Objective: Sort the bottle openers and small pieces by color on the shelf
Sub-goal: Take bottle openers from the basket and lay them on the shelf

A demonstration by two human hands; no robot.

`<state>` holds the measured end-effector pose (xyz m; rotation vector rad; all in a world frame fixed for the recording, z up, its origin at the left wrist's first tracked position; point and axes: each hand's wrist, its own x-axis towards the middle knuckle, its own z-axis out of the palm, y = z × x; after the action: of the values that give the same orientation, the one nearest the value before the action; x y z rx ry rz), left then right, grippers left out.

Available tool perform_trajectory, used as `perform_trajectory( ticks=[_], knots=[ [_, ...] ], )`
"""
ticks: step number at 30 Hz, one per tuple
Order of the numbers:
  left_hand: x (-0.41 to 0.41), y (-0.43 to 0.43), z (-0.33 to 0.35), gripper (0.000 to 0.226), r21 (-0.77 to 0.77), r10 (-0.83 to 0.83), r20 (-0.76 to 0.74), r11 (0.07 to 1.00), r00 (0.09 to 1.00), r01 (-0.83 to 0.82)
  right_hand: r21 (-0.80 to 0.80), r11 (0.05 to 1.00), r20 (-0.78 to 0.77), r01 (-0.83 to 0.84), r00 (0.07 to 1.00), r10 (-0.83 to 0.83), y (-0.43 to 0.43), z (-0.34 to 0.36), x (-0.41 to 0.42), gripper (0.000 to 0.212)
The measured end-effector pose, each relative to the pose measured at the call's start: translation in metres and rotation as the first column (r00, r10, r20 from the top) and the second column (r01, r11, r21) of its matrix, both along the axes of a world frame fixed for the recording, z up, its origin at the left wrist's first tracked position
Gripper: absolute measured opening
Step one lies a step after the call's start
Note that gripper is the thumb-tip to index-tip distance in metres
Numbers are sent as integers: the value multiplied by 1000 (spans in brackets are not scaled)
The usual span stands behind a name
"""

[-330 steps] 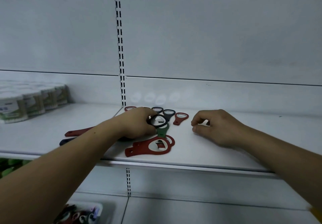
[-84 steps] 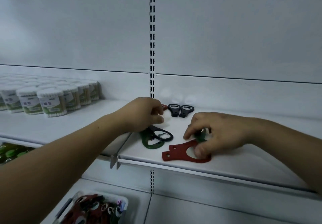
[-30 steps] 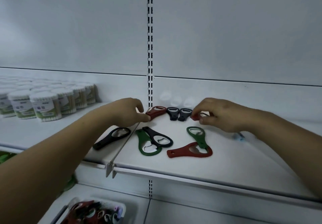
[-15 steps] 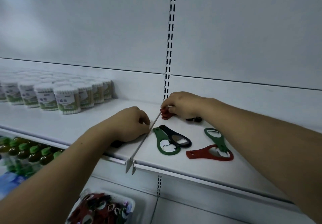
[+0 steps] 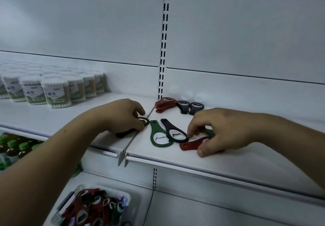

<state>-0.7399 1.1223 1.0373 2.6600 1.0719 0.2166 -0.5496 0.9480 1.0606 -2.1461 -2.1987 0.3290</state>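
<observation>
Red opener (image 5: 190,145) lengthwise left-right, handle leftward, between curled right-hand fingers (image 5: 204,151) (left fingers (image 5: 139,109) round black opener (image 5: 124,134))

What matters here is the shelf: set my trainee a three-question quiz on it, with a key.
1. True or false: the left grip holds a green opener.
2. The right grip pinches: A) a jar B) the red opener C) the basket.
3. How many small black openers lie beside the red stack?
Key: 1 false, it holds a black opener; 2 B; 3 two.
</observation>
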Motion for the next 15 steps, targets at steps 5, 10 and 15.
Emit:
perform_trajectory(
  ticks=[5, 10, 15],
  knots=[
    [3, -3, -4, 28, 197, 62, -11, 979, 998, -58, 11, 1000, 2, -13, 1000, 13, -11, -2, -7, 29],
    [7, -6, -9, 22, 235, 60, -36, 971, 998, -50, -20, 999, 8, -38, 999, 38, -13, -1, -15, 17],
    [10, -7, -10, 13, 227, 35, 5, 973, 999, -35, -4, 998, 21, -59, 998, 59, -19, -4, -18, 30]
  ],
)
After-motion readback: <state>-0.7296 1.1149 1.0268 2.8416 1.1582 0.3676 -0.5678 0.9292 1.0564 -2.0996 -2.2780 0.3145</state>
